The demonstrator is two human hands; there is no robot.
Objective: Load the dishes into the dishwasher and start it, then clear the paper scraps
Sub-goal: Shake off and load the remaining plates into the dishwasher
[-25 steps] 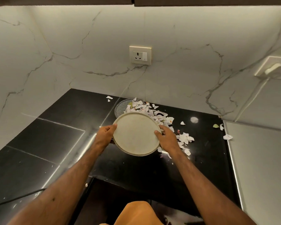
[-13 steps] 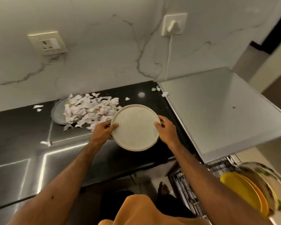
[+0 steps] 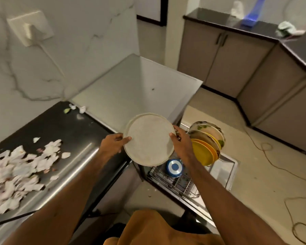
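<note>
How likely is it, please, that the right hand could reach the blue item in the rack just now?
Probably not yet: the right hand and left hand both grip the cream plate. The blue item sits uncovered below, so once freed, likely yes.

Dim warm indoor light; glare streak on black counter; motion blur throughout; wide-angle bending at edges.

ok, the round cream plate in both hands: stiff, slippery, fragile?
Probably stiff: the round cream plate looks flat though gripped at opposite edges by left hand and right hand. Matte face suggests little slip. Material unclear; treat as breakable.
</note>
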